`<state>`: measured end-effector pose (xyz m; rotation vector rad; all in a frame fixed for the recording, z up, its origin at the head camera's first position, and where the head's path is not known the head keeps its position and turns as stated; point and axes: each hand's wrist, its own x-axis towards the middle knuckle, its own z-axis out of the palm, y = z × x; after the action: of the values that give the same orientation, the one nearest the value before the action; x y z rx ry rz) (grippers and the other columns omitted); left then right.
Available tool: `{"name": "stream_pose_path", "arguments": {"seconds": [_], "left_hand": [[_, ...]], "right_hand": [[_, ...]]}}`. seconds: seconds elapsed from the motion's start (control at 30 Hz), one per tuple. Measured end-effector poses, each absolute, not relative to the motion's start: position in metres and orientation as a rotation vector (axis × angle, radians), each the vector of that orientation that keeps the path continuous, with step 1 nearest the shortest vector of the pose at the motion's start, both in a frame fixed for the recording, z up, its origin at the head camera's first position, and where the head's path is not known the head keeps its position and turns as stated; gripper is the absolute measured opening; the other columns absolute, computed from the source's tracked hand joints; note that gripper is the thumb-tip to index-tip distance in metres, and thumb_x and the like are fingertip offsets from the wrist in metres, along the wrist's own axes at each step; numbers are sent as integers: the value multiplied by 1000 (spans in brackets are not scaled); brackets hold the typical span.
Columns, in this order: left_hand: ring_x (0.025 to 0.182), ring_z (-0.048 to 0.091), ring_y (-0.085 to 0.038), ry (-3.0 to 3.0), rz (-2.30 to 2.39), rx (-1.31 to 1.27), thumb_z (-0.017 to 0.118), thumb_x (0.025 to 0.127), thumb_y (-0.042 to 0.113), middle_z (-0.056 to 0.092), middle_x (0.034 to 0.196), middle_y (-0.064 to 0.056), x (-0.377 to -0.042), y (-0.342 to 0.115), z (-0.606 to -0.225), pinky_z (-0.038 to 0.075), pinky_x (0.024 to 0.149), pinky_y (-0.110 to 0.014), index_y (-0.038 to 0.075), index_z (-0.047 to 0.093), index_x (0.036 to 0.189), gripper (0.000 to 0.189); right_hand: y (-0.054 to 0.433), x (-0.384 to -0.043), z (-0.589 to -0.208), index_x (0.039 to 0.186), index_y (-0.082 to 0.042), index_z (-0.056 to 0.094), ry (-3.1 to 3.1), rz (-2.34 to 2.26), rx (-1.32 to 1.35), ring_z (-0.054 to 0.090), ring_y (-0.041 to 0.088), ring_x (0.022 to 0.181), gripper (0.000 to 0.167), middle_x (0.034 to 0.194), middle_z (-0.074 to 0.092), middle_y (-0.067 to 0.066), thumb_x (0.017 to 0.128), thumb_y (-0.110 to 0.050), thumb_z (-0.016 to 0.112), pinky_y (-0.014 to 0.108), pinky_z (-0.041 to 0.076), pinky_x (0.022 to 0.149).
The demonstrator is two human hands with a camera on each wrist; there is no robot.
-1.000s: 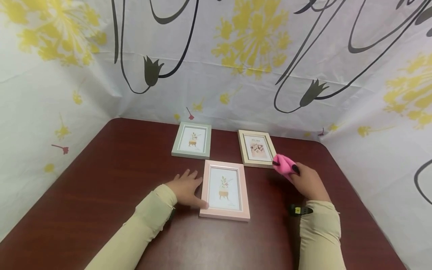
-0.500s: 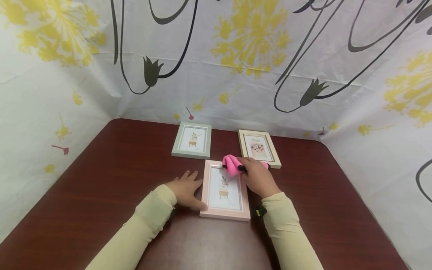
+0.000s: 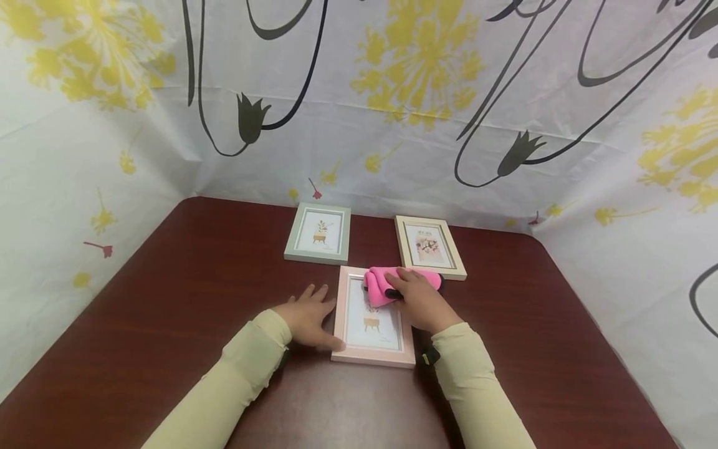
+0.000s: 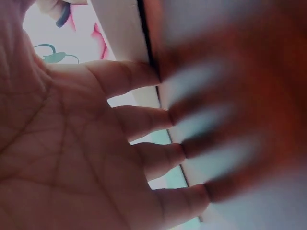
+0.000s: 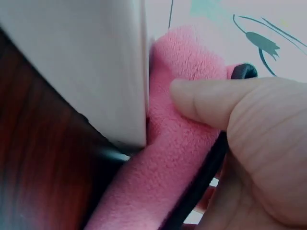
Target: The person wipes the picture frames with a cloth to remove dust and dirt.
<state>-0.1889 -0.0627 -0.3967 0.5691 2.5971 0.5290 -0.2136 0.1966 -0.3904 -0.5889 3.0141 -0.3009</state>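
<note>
"Spotting any change?"
"Yes. A second ago my right hand (image 3: 426, 305) had the pink cloth (image 3: 378, 287) well right of the pink frame (image 3: 373, 357); now it's across that frame's upper end. I'd judge work on the frame proper has started."
"Frame position, hands?"
"Flat on the table (image 3: 140, 324). Right: cloth pinched. Left hand (image 3: 305, 318): fingers spread apart, thumb on the frame's left edge."
"Wrist cams add anything?"
"Right one: my thumb (image 5: 201, 100) pressing the cloth, cloth bunched against the frame's edge. Head view hides that."
</note>
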Motion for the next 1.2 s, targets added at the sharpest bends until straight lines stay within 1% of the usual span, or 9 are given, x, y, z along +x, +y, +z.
{"name": "stream_pose_path", "arguments": {"seconds": [0.17,0.4,0.57,0.7,0.87,1.03,1.2], "left_hand": [[150,8,-40,2590,572,553,75,75,60,19,162,-19,-188,-64,-399,16,113,-64,9,40,152,99],[150,6,-39,2580,570,563,74,76,61,17,163,-18,-188,-62,-398,15,114,-64,8,40,152,99],[150,6,-39,2581,570,569,74,76,61,16,163,-19,-188,-63,-397,14,113,-65,7,40,152,99],[150,6,-40,2580,577,573,74,77,60,16,163,-20,-186,-65,-396,14,113,-65,6,39,152,99],[149,7,-41,2582,573,565,74,77,60,16,163,-20,-185,-67,-397,15,113,-66,5,39,152,99],[149,7,-41,2578,524,588,72,78,63,16,163,-20,-188,-66,-397,16,112,-66,6,39,153,99],[149,8,-42,2574,458,610,70,78,65,16,163,-20,-190,-64,-396,18,112,-66,7,38,153,100]], "right_hand": [[193,-206,-388,145,-13,53,3004,-288,-617,37,48,137,55,149,45,22,92,-11,68,54,36,108],[200,-187,-385,143,-12,55,2989,-321,-705,39,43,137,53,147,47,22,92,-11,69,53,34,110],[210,-167,-383,141,-9,57,2957,-396,-835,42,40,136,50,145,50,21,93,-14,69,53,37,108],[218,-152,-381,136,-6,62,2922,-430,-965,45,41,133,47,143,52,20,90,-10,71,53,39,106],[222,-138,-381,135,-7,63,2900,-424,-1066,46,42,131,46,142,53,19,90,-11,71,53,41,104],[222,-129,-382,138,-9,60,2934,-432,-1049,45,42,133,51,144,52,18,88,-11,73,53,40,104],[217,-130,-387,142,-9,56,2946,-460,-959,39,45,137,56,148,47,19,88,-9,73,55,37,107]]}}
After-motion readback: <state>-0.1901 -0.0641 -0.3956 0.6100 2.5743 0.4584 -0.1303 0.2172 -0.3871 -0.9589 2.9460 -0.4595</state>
